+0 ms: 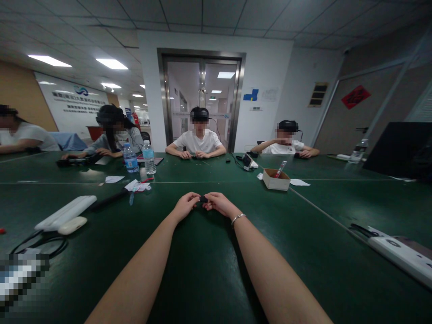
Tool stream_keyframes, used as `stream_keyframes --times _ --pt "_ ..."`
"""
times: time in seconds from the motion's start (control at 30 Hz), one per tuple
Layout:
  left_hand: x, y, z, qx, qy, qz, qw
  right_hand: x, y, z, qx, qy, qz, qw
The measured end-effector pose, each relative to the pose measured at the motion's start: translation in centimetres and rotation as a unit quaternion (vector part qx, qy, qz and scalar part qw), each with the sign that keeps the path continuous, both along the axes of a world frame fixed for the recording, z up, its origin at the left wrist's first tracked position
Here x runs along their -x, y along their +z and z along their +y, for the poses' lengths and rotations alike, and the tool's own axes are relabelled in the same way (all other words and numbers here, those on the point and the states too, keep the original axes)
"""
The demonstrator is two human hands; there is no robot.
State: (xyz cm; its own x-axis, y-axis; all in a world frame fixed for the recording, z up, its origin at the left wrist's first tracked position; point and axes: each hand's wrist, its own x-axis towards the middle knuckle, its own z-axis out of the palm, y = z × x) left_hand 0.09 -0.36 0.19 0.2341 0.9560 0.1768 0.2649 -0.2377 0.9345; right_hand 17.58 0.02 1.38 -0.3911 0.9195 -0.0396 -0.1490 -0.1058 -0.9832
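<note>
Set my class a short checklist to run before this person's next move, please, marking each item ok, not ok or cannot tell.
1. Left hand at the small black object: ok, it grips the left end.
2. Right hand at the object: ok, it grips the right end.
3. Object's details readable: cannot tell; it is tiny, dark and partly covered.
4. Water bottles upright and apart from the hands: ok, both stand farther back, to the left.
5. Open box apart from the hands: ok, it sits beyond the right hand, to the right.
6. Loose things put away: not ok; a black cable lies on the table at left.
</note>
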Motion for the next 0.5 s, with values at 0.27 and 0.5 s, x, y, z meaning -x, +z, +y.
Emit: stream_keyframes --times 0.27,0.5 --pt "-0.25 0.27 -0.22 0.004 0.003 -0.004 1.0 0.03 -0.14 0.13 -0.006 -0.003 -0.006 1.0" --pt "-0.16 0.06 -0.07 0.003 -0.011 -0.008 1.0 0.05 0.08 -0.09 -0.003 -0.003 -0.003 1.0"
